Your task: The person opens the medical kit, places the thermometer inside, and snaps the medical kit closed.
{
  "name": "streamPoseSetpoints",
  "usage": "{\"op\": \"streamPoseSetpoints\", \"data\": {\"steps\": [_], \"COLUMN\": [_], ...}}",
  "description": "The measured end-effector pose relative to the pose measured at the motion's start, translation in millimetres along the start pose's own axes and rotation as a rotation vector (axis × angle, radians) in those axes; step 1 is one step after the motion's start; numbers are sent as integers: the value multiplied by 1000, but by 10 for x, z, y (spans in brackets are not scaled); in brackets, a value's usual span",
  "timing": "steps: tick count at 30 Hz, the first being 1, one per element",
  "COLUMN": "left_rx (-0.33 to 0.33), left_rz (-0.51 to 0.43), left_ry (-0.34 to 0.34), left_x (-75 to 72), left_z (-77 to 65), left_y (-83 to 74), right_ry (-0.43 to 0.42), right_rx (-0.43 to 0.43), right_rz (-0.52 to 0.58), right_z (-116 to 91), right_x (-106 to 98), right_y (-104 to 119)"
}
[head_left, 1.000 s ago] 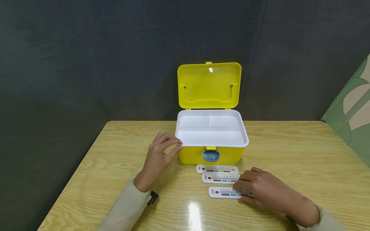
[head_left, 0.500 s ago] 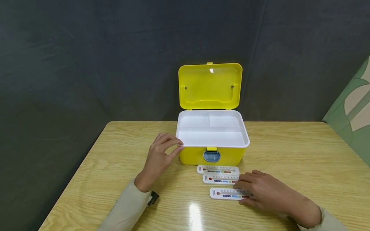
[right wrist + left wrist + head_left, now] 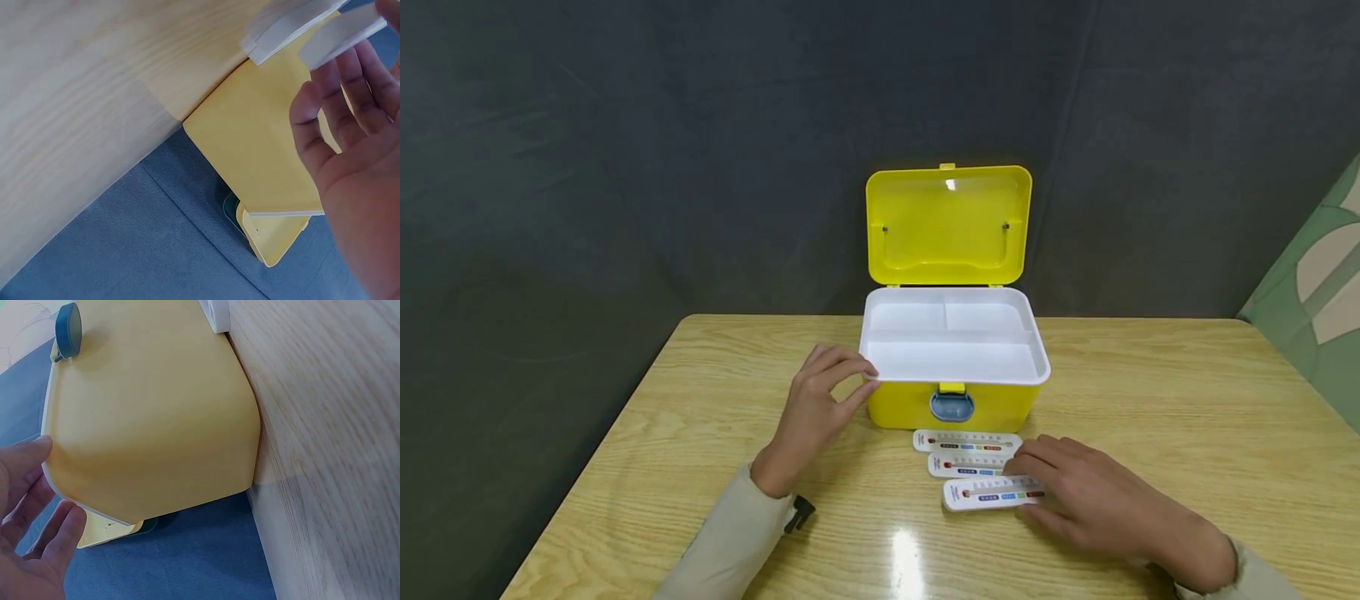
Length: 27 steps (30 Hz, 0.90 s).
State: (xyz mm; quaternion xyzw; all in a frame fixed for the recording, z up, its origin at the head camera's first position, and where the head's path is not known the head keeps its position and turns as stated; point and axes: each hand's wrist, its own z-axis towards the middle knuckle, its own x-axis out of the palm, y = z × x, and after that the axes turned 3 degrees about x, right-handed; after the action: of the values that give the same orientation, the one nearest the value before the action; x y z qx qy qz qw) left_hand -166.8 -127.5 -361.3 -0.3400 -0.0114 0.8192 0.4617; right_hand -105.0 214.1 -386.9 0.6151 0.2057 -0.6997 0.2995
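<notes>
Yellow plastic forms the box (image 3: pixel 910 410), standing near the middle of the tabletop's (image 3: pixel 1150 400) far edge, its lid (image 3: pixel 951 229) raised behind a white tray (image 3: pixel 955 362). The left hand (image 3: pixel 811 408) pinches the box's near left rim corner between fingers and thumb. The right hand (image 3: pixel 1086 500) pinches the right end of the nearest thermometer (image 3: pixel 988 495), held just above the tabletop; the middle thermometer (image 3: pixel 962 465) and far thermometer (image 3: pixel 966 442) lie between it and the box. Lifting well likely calls for a firm end grip, the strip kept level and clear of its neighbours, the left hand steadying the box. Half a second ago bare wood showed between nearest and middle thermometers; now the nearest is higher, slightly slanted, nearly closing that gap.
</notes>
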Motion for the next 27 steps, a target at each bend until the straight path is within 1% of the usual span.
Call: {"op": "streamPoseSetpoints", "data": {"steps": [3,13,19,24,27], "left_rx": [-8,-15,-13,-3,-9], "left_rz": [4,28,29,41,59], "left_ry": [4,5,3,13,19], "left_x": [-7,-18,-21,0,3], "left_z": [2,16,23,13,13], "left_y": [-12,-29,-37,-38,-44], "right_ry": [-4,-113,-200,-326,-376], "right_rx": [25,23,-28,-118,-144], "right_rz": [-6,-10,-2,11,-1], "right_z": [8,41,52,54,68], "right_x": [-9,-20,-13,14,21], "right_y": [-6,-51,-72,-103,-105]}}
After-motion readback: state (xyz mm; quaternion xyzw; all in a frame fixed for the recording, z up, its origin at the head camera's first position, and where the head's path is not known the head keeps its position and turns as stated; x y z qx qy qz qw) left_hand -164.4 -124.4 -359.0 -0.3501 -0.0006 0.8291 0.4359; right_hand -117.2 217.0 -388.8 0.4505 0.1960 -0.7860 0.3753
